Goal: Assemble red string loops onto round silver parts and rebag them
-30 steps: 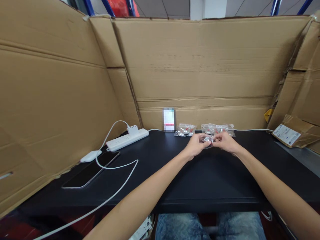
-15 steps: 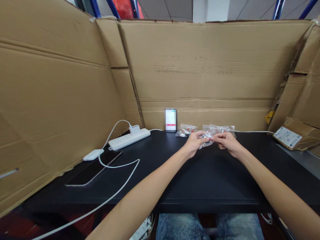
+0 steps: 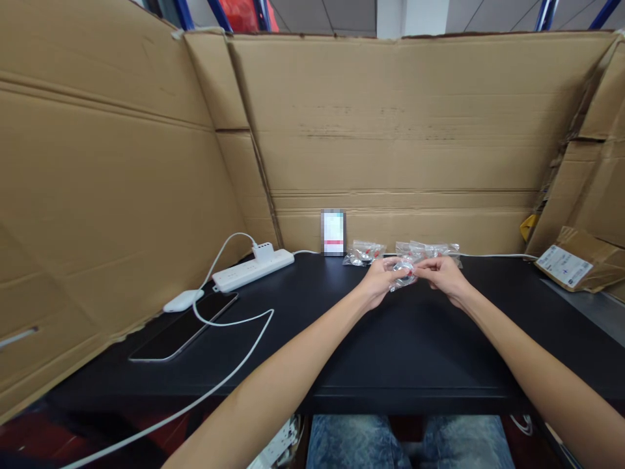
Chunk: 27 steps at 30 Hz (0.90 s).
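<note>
Between my hands, above the black table, is a small clear plastic bag (image 3: 402, 276) with something round and whitish inside and a touch of red at its right side. My left hand (image 3: 378, 280) pinches the bag from the left. From the right, the closed fingertips of my right hand (image 3: 442, 277) grip its edge near the red spot. Just behind the hands lie more clear plastic bags (image 3: 427, 250), partly hidden by my right hand. Another group of clear bags with red bits (image 3: 364, 253) rests behind my left hand. What the bags contain is too small to name.
A lit phone (image 3: 333, 233) leans on the cardboard wall (image 3: 390, 130). On the left are a white power strip (image 3: 254, 270), a dark phone (image 3: 183, 329), a white charger (image 3: 183, 301) and a looping cable (image 3: 244, 355). A labelled brown parcel (image 3: 581, 260) sits at the right.
Both hands stay in nearly the same place on the small bag, with only slight finger movement. The whole view has shifted very slightly.
</note>
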{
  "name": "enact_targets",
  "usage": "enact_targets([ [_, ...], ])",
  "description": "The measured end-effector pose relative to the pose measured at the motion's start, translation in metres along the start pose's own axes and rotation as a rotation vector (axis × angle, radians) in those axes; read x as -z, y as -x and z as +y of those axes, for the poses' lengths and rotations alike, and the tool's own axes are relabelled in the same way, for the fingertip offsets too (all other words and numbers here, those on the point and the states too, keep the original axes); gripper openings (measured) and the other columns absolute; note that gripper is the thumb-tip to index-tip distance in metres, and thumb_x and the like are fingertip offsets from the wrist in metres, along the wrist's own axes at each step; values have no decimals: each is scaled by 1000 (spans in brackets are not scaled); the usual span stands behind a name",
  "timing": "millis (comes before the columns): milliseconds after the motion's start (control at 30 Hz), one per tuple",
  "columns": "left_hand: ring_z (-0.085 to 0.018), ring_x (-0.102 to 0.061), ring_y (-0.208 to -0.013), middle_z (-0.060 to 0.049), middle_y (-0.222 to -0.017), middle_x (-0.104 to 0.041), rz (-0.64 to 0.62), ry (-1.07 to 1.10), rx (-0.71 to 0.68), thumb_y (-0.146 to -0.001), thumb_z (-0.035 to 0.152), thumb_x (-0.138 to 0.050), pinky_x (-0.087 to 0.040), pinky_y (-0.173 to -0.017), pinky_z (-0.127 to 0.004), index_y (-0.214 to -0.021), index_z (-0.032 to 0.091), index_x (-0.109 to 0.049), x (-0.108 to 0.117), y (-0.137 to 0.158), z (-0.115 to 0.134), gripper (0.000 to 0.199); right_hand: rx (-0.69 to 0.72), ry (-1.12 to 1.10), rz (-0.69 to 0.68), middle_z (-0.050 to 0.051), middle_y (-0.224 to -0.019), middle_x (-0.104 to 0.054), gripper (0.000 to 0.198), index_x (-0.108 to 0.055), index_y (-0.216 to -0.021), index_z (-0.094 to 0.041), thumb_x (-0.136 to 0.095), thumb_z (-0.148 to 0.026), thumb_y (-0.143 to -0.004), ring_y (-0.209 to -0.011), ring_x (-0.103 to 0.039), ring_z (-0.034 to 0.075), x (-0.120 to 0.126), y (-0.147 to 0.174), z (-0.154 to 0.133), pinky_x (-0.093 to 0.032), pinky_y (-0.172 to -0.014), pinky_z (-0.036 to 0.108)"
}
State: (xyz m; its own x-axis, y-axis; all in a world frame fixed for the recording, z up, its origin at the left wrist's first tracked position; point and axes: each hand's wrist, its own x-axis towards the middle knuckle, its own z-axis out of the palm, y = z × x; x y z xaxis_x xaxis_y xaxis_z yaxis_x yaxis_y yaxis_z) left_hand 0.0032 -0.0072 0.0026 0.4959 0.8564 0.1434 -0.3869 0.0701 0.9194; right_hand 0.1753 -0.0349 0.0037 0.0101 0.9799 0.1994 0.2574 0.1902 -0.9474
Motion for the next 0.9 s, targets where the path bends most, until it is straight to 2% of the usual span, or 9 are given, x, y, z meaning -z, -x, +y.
enact_targets([
  [233,-17,-69,-74,-9,-80,-70,-56,50,52,-67,11,-79,-55,-86,-36,-92,8,-67,-1,4,-1,27,-23,31,-67,3,-55,-62,36,-76,-78,-13,-75,-46,-64,-42,-28,5,3,1,-4,-16,-40,22],
  [333,-17,-68,-77,-9,-83,-70,-84,71,48,-67,12,-79,-53,-91,-38,-93,8,-67,-1,5,-3,28,-41,5,-89,5,-59,-66,34,-75,-77,-13,-76,-44,-63,-41,-28,4,2,3,-6,-16,-40,22],
  [467,-16,-68,-79,-9,-88,-70,-86,84,74,-69,11,-78,-51,-94,-41,-95,10,-65,-2,5,-1,29,-54,-53,-112,2,-54,-62,30,-75,-74,-13,-76,-41,-63,-40,-26,4,0,4,-9,-15,-40,23],
  [733,-18,-66,-76,-9,-83,-68,-117,134,190,-74,9,-68,-54,-75,-35,-92,11,-65,0,3,12,18,-80,-91,-83,-5,-41,-45,29,-75,-76,-13,-77,-37,-60,-40,-24,4,2,3,-10,-15,-41,23],
  [833,-17,-65,-74,-9,-79,-69,-84,145,154,-73,7,-68,-53,-82,-38,-86,9,-66,-2,2,12,13,-75,-109,-92,-5,-41,-46,27,-75,-74,-14,-77,-37,-61,-40,-23,4,3,2,-10,-14,-42,23],
  [900,-17,-66,-74,-9,-79,-69,-54,148,118,-73,6,-68,-52,-86,-39,-84,8,-67,-4,2,10,11,-71,-128,-97,-2,-46,-52,26,-74,-71,-14,-77,-38,-61,-40,-23,4,4,2,-10,-14,-42,24],
])
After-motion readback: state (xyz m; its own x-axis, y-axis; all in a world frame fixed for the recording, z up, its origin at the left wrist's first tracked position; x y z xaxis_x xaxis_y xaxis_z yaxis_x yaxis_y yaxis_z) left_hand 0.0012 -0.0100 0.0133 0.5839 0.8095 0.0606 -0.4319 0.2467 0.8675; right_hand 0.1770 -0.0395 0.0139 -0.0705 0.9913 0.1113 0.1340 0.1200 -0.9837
